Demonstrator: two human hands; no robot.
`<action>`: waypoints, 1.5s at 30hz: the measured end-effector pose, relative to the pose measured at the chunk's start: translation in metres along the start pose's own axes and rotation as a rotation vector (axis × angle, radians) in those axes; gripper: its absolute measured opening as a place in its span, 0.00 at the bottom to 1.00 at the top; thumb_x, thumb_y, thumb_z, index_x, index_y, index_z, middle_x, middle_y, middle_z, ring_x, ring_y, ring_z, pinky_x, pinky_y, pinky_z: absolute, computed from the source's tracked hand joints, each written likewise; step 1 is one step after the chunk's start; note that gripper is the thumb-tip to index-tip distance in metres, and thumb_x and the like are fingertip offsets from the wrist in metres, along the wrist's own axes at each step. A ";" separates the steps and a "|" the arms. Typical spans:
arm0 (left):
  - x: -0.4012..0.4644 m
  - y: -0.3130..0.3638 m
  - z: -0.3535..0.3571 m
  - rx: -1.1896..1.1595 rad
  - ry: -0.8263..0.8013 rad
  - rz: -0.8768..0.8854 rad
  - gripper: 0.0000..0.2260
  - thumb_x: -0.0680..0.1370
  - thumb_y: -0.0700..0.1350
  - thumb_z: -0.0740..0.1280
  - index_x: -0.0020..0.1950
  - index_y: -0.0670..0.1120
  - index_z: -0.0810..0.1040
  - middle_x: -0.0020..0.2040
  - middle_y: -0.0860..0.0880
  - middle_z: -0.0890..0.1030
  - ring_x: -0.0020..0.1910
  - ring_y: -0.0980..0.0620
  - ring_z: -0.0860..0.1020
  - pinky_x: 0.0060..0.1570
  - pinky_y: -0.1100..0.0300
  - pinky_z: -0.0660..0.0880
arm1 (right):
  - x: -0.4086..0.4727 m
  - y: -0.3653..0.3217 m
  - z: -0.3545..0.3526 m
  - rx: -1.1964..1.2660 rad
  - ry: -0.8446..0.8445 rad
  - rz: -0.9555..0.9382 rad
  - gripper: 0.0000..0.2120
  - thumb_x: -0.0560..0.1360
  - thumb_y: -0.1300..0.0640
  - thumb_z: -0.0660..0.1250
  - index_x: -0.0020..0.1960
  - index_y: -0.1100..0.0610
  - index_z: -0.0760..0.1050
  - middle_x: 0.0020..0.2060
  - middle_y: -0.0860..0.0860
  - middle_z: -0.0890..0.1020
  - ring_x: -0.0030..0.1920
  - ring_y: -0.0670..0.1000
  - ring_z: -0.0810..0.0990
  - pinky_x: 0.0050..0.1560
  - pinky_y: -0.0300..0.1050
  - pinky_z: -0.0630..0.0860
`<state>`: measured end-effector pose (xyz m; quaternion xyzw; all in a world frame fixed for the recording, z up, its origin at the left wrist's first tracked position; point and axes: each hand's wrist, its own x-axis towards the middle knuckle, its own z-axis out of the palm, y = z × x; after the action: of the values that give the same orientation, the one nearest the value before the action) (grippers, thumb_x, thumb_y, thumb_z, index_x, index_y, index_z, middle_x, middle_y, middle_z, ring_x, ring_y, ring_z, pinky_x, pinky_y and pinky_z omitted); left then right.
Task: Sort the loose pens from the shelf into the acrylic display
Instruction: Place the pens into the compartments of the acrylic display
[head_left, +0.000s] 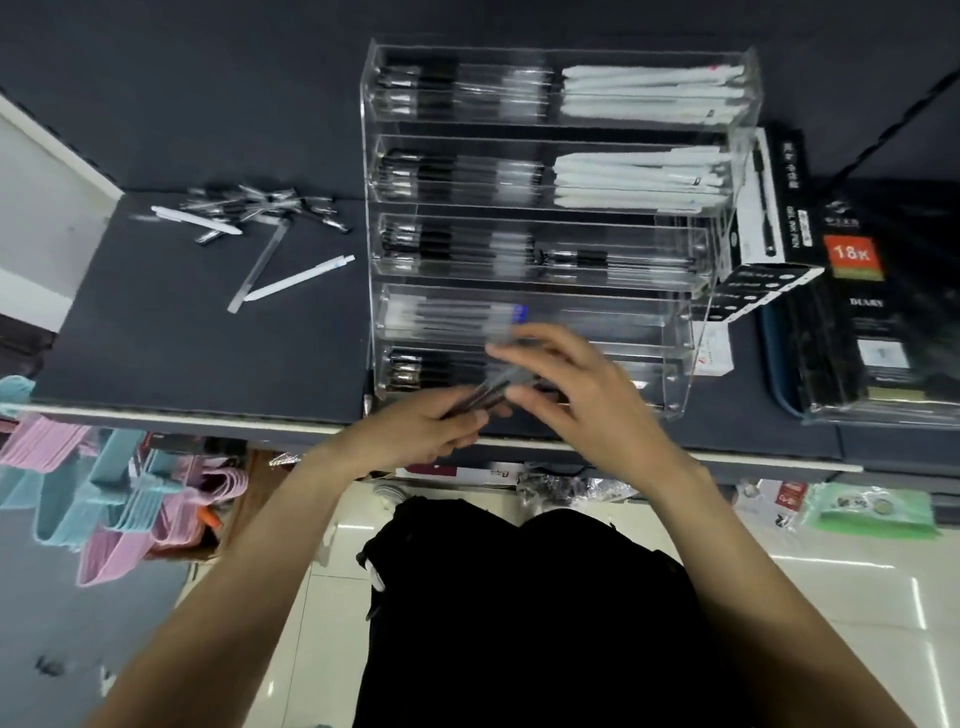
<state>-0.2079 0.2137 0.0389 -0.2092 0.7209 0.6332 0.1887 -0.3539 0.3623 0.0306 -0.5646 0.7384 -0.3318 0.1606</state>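
arms: my forearms bare, no sleeves | hands: no rings or watch visible | legs: black trousers (530, 613)

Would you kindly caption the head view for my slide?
Both hands, left hand and right hand, hold pens before the acrylic display.

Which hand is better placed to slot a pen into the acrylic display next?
Probably the right hand: it hovers against the acrylic display's lower tiers, pinching a blurred pen, while the left hand holds the bundle farther back.

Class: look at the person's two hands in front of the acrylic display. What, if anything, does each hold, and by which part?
Left hand grips a bundle of pens by the lower ends. Right hand pinches the upper ends; blur hides the exact grip.
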 end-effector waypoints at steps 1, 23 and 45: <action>0.005 0.003 0.006 0.070 -0.042 0.014 0.08 0.82 0.43 0.58 0.57 0.53 0.74 0.34 0.52 0.70 0.27 0.60 0.66 0.28 0.66 0.64 | -0.009 0.003 0.000 0.029 -0.036 0.011 0.17 0.78 0.47 0.60 0.65 0.48 0.74 0.60 0.47 0.74 0.54 0.46 0.77 0.52 0.43 0.76; 0.004 -0.011 0.019 -0.165 0.404 -0.019 0.11 0.77 0.40 0.67 0.55 0.54 0.80 0.45 0.57 0.85 0.37 0.58 0.82 0.32 0.69 0.74 | -0.063 0.076 -0.047 -0.389 0.321 0.235 0.07 0.74 0.57 0.70 0.50 0.56 0.83 0.43 0.51 0.79 0.44 0.55 0.70 0.44 0.40 0.68; 0.042 0.003 0.017 0.210 0.459 0.117 0.11 0.77 0.44 0.69 0.56 0.58 0.80 0.50 0.62 0.81 0.48 0.73 0.77 0.51 0.79 0.68 | -0.028 0.050 -0.028 -0.854 -0.446 0.252 0.17 0.75 0.69 0.58 0.60 0.57 0.76 0.54 0.51 0.78 0.59 0.52 0.74 0.44 0.43 0.74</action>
<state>-0.2446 0.2287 0.0163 -0.2847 0.8176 0.5005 0.0037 -0.3985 0.4045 0.0138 -0.5438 0.8184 0.1512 0.1078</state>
